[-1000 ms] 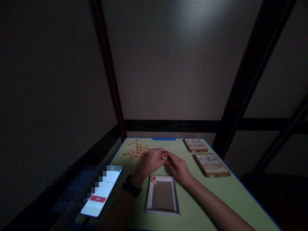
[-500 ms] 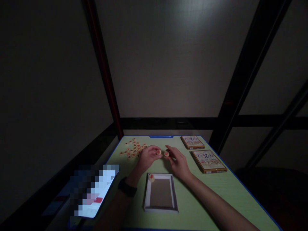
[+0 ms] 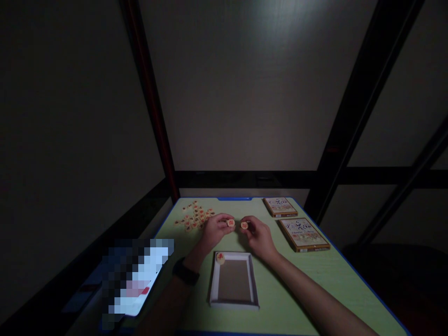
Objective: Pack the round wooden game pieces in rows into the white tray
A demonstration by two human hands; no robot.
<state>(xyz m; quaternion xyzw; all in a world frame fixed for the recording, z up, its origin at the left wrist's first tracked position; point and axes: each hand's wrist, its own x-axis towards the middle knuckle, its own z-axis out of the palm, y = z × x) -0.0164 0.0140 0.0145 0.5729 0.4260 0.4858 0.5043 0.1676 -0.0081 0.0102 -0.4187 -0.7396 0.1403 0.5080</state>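
My left hand pinches a round wooden piece with a red character, its face turned toward me. Close by on the right, my right hand holds another red-marked round piece between its fingers. The two pieces are a small gap apart, above the green table. Nearer to me lies a shallow white open box with a brown bottom. One red-marked piece sits in its far left corner. A loose pile of round pieces is spread beyond my left hand.
Two flat printed boxes lie at the right side of the table. At the left edge is a bright, partly pixelated screen. A wall stands behind the table.
Both held pieces have turned slightly, so their red characters show more plainly. The fingers of my right hand have closed in around its piece. The box and pile have not moved.
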